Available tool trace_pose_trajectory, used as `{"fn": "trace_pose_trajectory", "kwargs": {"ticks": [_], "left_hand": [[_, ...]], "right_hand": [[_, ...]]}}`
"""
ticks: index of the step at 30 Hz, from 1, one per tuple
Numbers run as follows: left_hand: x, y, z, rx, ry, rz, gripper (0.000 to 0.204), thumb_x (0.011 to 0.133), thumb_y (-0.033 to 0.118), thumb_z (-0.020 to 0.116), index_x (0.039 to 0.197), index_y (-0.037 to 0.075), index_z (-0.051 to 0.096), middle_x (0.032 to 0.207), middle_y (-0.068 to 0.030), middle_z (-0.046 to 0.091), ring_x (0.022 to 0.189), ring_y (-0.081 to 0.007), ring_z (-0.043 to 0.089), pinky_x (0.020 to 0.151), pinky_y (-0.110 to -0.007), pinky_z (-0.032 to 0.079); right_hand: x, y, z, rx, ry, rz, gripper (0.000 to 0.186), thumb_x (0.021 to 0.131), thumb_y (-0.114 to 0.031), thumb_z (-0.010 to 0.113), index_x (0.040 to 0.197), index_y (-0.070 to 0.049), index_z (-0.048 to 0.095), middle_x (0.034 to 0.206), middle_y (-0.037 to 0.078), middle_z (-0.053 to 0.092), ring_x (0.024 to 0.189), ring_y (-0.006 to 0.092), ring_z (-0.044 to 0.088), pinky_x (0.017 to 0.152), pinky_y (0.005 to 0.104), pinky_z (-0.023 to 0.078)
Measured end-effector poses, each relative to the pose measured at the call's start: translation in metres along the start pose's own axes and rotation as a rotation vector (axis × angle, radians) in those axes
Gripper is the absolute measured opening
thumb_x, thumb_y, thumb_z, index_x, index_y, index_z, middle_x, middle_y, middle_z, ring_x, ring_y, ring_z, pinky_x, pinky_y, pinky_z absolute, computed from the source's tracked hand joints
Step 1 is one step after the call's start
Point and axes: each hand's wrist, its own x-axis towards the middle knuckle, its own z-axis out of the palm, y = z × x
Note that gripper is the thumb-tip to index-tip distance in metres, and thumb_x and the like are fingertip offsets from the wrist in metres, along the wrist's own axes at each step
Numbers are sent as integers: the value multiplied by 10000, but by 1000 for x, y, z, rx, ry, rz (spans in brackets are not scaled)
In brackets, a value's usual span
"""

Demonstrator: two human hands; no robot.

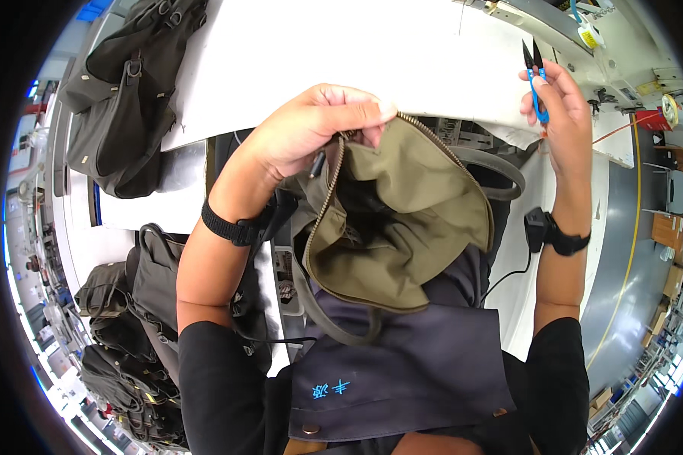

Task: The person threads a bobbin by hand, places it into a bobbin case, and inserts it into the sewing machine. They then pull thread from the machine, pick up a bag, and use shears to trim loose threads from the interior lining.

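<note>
A dark bag with an olive lining [432, 171] hangs unzipped in front of my body, its mouth spread wide and its brass zipper [474, 180] running around the rim. My left hand [330, 125] pinches the far end of that zipper edge between thumb and fingers. Two looped handles [345, 334] stick out from the bag's sides. Up at the right, apart from the bag, my right hand [561, 102] grips blue-handled thread snips [539, 95], with their dark pointed blades aimed away from me. The bottom inside the bag lies in shadow.
A white worktable [341, 45] spreads across the far side. One dark bag [121, 98] lies at its left end, and several more are piled [129, 341] at my lower left. Sewing-machine parts [622, 68] stand at the far right, beside a grey floor aisle [622, 250].
</note>
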Motion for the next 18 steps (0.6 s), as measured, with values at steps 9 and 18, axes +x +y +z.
{"fn": "trace_pose_trajectory", "kwargs": {"ticks": [9,18], "left_hand": [[-18,-18,-13,-2,78,-41,247,950,293,677,843,73,709,757,23,662,710,-60,585,681,-215,440],[-22,-24,-18,54,160,-185,233,963,274,668,1004,48,708,885,17,674,824,-64,600,779,-217,467]], "right_hand": [[-33,-46,72,-173,-549,-9,376,837,-184,799,1127,4,651,948,6,651,831,60,595,738,212,488],[-28,-22,88,-9,-801,3,319,836,-143,724,1087,43,658,968,85,704,897,143,646,844,285,512]]}}
